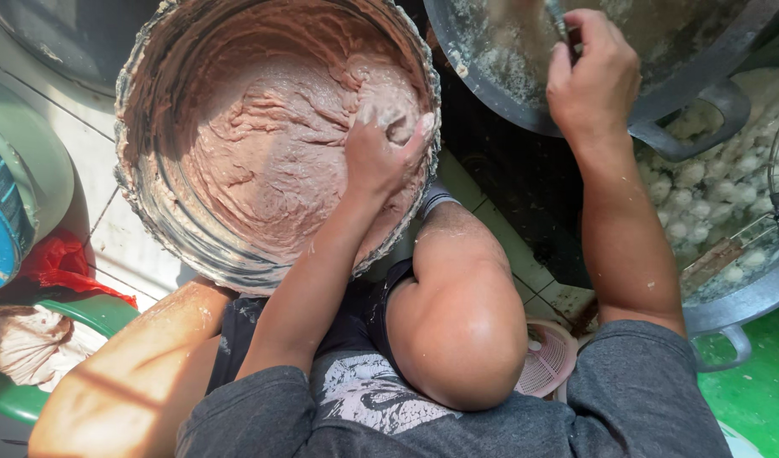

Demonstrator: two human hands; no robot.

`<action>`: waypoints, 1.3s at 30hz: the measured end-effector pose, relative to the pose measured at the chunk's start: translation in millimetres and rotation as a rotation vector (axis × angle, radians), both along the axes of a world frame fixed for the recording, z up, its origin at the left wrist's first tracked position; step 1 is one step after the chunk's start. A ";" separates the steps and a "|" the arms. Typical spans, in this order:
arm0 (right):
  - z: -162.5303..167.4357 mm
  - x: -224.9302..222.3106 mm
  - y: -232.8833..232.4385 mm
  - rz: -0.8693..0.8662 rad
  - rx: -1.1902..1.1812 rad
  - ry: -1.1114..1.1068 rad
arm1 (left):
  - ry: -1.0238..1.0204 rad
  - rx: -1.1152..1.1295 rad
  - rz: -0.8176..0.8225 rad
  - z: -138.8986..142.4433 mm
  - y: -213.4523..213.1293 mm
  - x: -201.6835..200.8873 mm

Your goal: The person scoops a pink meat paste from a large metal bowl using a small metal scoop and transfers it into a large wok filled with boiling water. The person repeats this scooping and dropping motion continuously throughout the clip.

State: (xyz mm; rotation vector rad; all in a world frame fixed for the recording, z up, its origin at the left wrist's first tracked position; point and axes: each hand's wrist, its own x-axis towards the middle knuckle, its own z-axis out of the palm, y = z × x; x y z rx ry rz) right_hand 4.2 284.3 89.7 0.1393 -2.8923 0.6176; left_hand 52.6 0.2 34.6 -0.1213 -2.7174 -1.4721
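Two hands work apart: the left hand [379,146] is sunk, fingers spread, into pinkish paste [279,153] filling the big bucket [152,212] on the tiled floor; the right hand [591,76] is clamped on a utensil handle [556,15] over the dark pan [661,93]. Scooping seems underway; squeezing out a portion likely follows.

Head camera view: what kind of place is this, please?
Probably a floor-level food preparation area, perhaps a small kitchen workshop. The left hand is in pinkish paste filling a large round metal tub, a wide dark metal pan holds small white balls, and the floor is pale tiles.
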 end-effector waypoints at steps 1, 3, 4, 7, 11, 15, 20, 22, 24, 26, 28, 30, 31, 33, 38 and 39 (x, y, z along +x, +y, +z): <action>6.3 2.4 -2.2 -0.002 -0.091 0.000 | 0.039 0.000 -0.002 1.7 3.1 1.0; 20.5 12.0 -10.6 0.001 -0.279 -0.007 | 0.082 0.037 0.035 3.7 8.3 0.6; 27.3 17.9 -17.4 -0.066 -0.424 -0.164 | 0.102 0.052 0.057 4.2 9.7 -0.6; 43.1 40.5 -44.7 -0.127 -0.721 -0.559 | -0.061 0.246 0.101 4.4 13.1 -1.4; 56.3 62.5 -71.8 0.170 -0.594 -0.552 | 0.072 0.297 0.095 -0.1 17.6 -1.2; 55.1 67.8 -84.4 0.209 -0.801 -0.665 | 0.000 0.182 0.057 -5.8 20.2 -0.8; 49.4 57.6 -68.7 0.028 -0.860 -0.794 | -0.010 -0.113 0.122 -6.1 15.5 -3.3; 48.5 53.1 -56.6 0.018 -0.739 -0.637 | -0.005 -0.257 0.238 -4.2 13.0 -2.2; 46.4 48.4 -47.6 0.018 -0.516 -0.445 | 0.148 -0.263 0.174 -2.3 11.8 0.4; 46.0 39.5 -39.5 0.087 -0.408 -0.294 | 0.152 -0.169 0.145 -1.0 10.7 3.6; 47.3 36.8 -37.2 0.099 -0.371 -0.229 | 0.014 0.035 0.144 -0.7 12.0 5.9; 49.1 37.7 -39.9 0.038 -0.391 -0.235 | -0.002 0.162 0.157 -1.8 13.5 6.1; 49.9 40.0 -43.1 0.017 -0.475 -0.361 | -0.008 0.229 0.159 -2.9 15.0 5.5; 48.9 50.2 -55.3 -0.038 -0.638 -0.609 | -0.045 0.281 0.205 -5.6 19.1 3.8; 45.7 64.1 -78.3 0.284 -0.558 -0.526 | 0.078 0.237 0.125 -13.3 23.0 0.8; 44.4 63.9 -80.8 0.299 -0.599 -0.548 | 0.072 0.208 0.115 -14.2 23.9 -0.2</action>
